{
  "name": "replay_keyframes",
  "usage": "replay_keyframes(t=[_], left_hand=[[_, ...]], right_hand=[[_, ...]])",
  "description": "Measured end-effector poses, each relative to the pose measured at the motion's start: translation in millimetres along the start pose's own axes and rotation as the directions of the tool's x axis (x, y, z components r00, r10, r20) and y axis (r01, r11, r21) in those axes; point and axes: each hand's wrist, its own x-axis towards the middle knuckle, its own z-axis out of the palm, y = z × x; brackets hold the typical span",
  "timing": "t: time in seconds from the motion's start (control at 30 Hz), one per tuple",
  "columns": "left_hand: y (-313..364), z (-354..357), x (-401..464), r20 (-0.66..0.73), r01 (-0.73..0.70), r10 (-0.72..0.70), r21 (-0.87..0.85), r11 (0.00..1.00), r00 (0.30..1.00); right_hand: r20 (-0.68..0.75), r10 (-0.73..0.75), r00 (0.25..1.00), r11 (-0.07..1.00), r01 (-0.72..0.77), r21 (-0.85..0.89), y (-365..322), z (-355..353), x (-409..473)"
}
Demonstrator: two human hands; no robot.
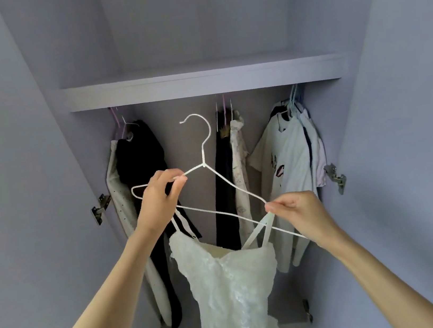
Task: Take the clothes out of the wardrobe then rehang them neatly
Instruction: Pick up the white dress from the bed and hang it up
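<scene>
- Head view, clearly mid-rehang: white wire hanger [230, 189] held tilted before the wardrobe [204, 82], left hand [156, 200] pinching its upper arm.
- Right hand [300, 213] pinching the white dress [232, 286] strap [268, 216] at the lower arm.
- Next, probably: seat both straps, level, hook onto the hidden rail.

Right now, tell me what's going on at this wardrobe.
A person stands at the open wardrobe fitting a white lacy strappy dress onto a white wire hanger held out in front. The left hand pinches the hanger's left arm, and the right hand pinches the right end, where the dress straps loop over. The hanger is tilted and not yet on the rail. Other clothes hang behind: dark garments left, a patterned piece centre, a white printed T-shirt right.
</scene>
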Motion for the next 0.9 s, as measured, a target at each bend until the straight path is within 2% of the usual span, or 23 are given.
replay_keyframes(t=[0.1, 0.17, 0.27, 0.43, 0.57, 0.67, 0.77, 0.9], left_hand=[[-8.8, 11.7, 1.5, -0.104, 0.055, -0.045, 0.1, 0.993, 0.994], [-11.7, 14.8, 6.9, -0.114, 0.113, -0.092, 0.189, 0.976, 0.989], [-12.1, 17.4, 12.0, -0.117, 0.099, -0.069, 0.276, 0.956, 0.991], [-14.8, 9.5, 24.0, -0.156, 0.085, -0.056, 0.186, 0.979, 0.986], [-25.5, 9.5, 31.3, -0.164, 0.102, -0.082, 0.115, 0.988, 0.983], [-39.2, 10.9, 29.5, -0.051, 0.145, -0.138, 0.199, 0.969, 0.989], [-63.2, 12.8, 18.4, 0.095, 0.22, -0.252, 0.267, 0.938, 0.963], [-89.4, -0.6, 7.9, 0.18, 0.166, -0.242, 0.354, 0.92, 0.954]], right_hand=[[-0.007, 0.022, 1.0, 1.0, -0.022, -0.015, -0.7, 0.4, -4.6], [-0.011, 0.05, 0.999, 0.999, -0.05, -0.014, -1.0, 3.6, -7.8], [0.017, 0.091, 0.996, 0.995, -0.091, 0.033, -0.8, 11.9, -13.7], [0.242, 0.078, 0.967, 0.978, -0.121, 0.17, -13.5, 11.1, -19.3], [0.244, 0.137, 0.96, 0.924, -0.213, 0.317, -18.9, 29.6, -18.3], [0.151, 0.143, 0.978, 0.945, -0.18, 0.272, -17.0, 58.8, -18.5], [0.109, 0.186, 0.977, 0.949, -0.207, 0.238, -7.7, 91.2, -12.8], [0.064, 0.213, 0.975, 0.96, -0.221, 0.172, 7.7, 124.7, 10.7]])
